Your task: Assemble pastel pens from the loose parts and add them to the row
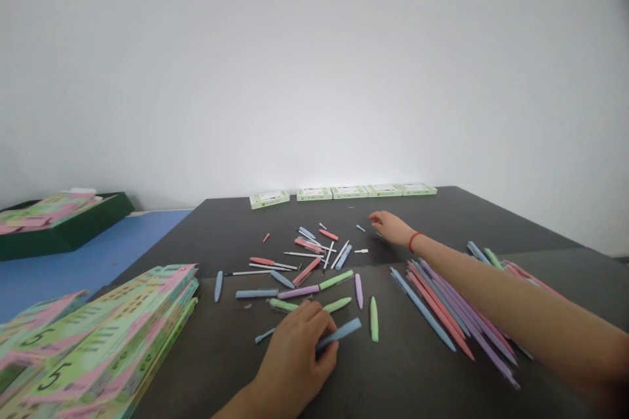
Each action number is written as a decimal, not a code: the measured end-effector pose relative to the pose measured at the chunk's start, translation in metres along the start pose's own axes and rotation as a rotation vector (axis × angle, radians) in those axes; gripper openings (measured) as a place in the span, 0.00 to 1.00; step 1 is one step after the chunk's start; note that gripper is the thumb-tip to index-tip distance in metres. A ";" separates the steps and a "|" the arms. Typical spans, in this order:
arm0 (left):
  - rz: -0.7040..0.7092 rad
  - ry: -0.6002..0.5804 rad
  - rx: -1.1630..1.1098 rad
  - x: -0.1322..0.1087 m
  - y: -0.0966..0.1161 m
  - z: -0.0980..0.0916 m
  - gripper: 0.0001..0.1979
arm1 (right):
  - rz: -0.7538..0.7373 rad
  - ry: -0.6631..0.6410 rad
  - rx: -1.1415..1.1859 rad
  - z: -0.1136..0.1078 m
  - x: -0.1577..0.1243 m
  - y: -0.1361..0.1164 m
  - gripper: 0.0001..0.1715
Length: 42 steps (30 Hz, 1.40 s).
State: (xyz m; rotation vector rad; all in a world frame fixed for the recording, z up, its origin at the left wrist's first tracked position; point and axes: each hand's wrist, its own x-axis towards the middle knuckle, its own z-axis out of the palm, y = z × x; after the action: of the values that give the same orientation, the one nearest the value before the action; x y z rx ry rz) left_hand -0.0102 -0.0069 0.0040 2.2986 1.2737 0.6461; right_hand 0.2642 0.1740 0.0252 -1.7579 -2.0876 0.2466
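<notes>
Table strewn w/ pen parts, L hand pinching blue barrel, R hand stretched fwd, fingers loose, empty.

Left hand sits close, fingers curled in a grip; right hand reaches far forward, palm down.

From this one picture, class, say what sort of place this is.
Probably a pen assembly or packing bench: loose pen parts scattered on a dark table, whole pens laid side by side, and the left hand gripping a blue pen barrel.
</notes>
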 end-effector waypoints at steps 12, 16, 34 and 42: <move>0.003 -0.129 0.132 0.005 -0.008 0.006 0.09 | 0.007 0.058 -0.016 0.041 0.097 0.025 0.17; -0.020 -0.167 0.160 0.007 -0.010 0.008 0.11 | -0.030 0.009 0.035 0.056 0.127 0.028 0.16; 0.034 -0.056 0.092 -0.001 -0.001 0.002 0.07 | -0.337 -0.124 0.492 0.062 0.030 0.006 0.15; 0.055 -0.034 0.057 -0.002 0.001 0.002 0.08 | -0.240 -0.038 0.571 0.066 0.025 0.001 0.15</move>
State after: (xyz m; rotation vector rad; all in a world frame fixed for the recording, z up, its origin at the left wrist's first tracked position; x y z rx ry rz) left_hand -0.0095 -0.0094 0.0025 2.3885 1.2318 0.5939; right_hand 0.2347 0.2065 -0.0304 -1.1656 -1.9676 0.7257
